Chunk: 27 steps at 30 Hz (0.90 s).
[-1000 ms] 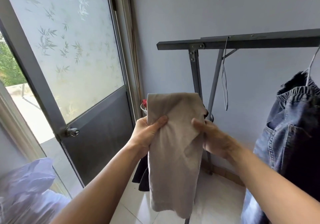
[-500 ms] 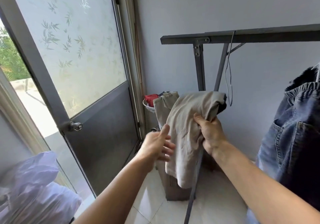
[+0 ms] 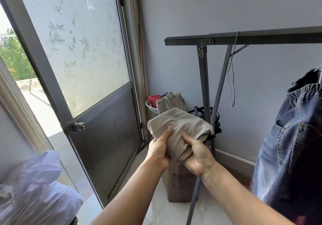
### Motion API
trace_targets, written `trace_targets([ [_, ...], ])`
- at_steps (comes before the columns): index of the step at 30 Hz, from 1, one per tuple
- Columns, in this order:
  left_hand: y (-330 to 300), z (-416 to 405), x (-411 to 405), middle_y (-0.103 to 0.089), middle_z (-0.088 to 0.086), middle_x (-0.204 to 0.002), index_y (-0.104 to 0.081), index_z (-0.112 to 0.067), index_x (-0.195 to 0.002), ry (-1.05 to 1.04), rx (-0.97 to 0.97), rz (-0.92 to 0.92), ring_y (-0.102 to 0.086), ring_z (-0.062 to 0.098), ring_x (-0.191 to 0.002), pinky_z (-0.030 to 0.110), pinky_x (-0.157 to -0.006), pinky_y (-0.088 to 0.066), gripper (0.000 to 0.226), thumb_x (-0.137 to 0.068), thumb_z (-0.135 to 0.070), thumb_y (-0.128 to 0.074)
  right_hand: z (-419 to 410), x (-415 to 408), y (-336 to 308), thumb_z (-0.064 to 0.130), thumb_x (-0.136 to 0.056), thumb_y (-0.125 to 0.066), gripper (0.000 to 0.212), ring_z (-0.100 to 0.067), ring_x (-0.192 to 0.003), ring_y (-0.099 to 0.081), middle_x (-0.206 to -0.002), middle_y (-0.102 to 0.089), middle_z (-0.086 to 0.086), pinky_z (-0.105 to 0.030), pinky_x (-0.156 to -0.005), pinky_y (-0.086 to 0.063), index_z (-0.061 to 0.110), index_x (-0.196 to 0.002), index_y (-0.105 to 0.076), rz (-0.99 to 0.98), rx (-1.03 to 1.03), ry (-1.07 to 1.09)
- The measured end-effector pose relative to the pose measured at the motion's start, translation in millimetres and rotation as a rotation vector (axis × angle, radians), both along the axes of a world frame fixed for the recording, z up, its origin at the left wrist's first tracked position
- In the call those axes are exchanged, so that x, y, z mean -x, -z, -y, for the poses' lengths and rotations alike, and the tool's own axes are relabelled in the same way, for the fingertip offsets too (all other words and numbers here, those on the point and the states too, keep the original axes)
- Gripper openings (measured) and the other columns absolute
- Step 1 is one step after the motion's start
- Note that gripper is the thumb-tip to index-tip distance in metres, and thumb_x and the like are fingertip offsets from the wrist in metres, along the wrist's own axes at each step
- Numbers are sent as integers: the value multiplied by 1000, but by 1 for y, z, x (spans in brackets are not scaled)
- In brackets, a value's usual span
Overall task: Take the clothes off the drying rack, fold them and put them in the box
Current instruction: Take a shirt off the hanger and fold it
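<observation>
We hold a folded beige garment [image 3: 179, 129] in front of us with both hands, above the tall cardboard box [image 3: 179, 186] that stands on the pale floor beside the leg of the drying rack [image 3: 244, 39]. Our left hand [image 3: 158, 152] grips the garment's near left edge, thumb lying up over the cloth and fingers curled beneath it; our right hand [image 3: 196, 153] clutches the near right part, thumb pressed on top and fingers wrapped under the bundle. The garment is bunched into a thick pad, its lower end hanging between our two hands. Behind it, more beige cloth [image 3: 171, 102] rises from the top of the box, and a basket [image 3: 151, 107] with something red in it sits in the corner just beyond. A thin white hanger [image 3: 231, 78] dangles from the rack's dark bar, and blue denim jeans [image 3: 294, 146] hang at the right. On the left, a frosted glass door [image 3: 78, 50] stands ajar, with pale plastic bags [image 3: 34, 190] near its foot.
</observation>
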<state>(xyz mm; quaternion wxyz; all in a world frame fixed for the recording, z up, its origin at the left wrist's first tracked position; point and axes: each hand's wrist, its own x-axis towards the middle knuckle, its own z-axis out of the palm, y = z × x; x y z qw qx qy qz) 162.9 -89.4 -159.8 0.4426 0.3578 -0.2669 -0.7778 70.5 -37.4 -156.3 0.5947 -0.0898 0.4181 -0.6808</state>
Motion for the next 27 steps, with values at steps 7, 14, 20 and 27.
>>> trace_targets([
  [7,-21,24,-26,-74,-5,-80,-69,-18,-88,75,854,629,-69,5,-77,22,-70,-55,8,-84,-12,-74,-13,36,13,20,-80,-78,73,-21,-113,-47,-129,-44,-10,-34,-91,-44,18,-139,-35,-838,-139,445],
  [14,-54,19,-28,-56,-12,-57,-65,-35,-66,370,1194,1062,-56,9,-60,36,-63,-53,16,-65,-49,-73,-17,46,-38,39,-72,-82,57,-6,-111,-58,-117,-60,12,-27,-93,-48,44,-122,-55,-1381,351,-188],
  [20,-62,23,-43,-74,2,-86,-71,-26,-97,392,989,810,-67,10,-73,28,-65,-56,44,-58,-30,-92,-18,55,-39,17,-90,-68,7,-8,-73,-60,-80,-67,-2,-21,-64,-50,10,-91,-66,-1127,416,-13],
  [27,-38,19,-47,-68,1,-81,-62,-12,-95,-64,657,352,-63,11,-72,28,-71,-52,27,-77,-15,-82,-19,58,-32,30,-93,-62,20,-23,-94,-65,-103,-70,-11,-40,-87,-52,13,-103,-68,-924,404,203],
])
